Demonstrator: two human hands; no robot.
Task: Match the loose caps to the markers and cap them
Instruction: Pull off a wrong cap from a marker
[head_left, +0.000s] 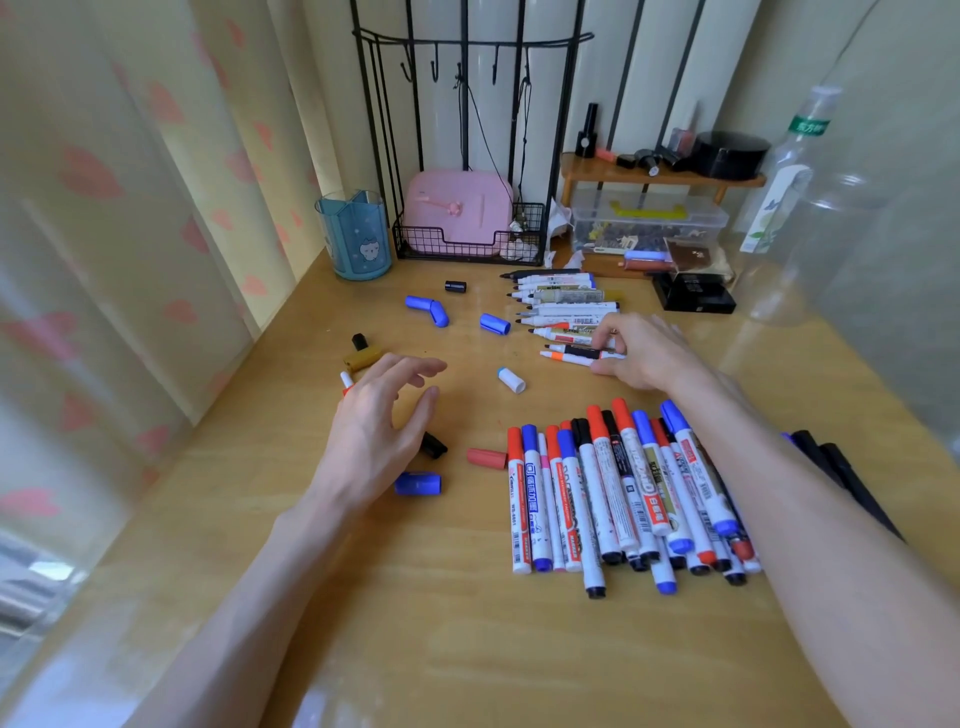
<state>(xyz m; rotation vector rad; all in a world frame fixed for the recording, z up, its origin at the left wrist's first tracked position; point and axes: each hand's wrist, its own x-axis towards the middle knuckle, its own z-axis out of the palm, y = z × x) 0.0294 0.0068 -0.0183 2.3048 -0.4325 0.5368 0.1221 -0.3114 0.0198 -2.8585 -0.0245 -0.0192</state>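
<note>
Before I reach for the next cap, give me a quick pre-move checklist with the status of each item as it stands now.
1. Left hand free: ok, fingers spread, holding nothing.
2. Right hand gripping a marker: cannot tell; its fingers lie on the near end of the uncapped markers.
3. Caps close to the left hand: ok; black cap, red cap and white cap lie loose nearby.
4. Cap matching the nearest marker: cannot tell.
5. Capped pile apart from the loose caps: ok.
</note>
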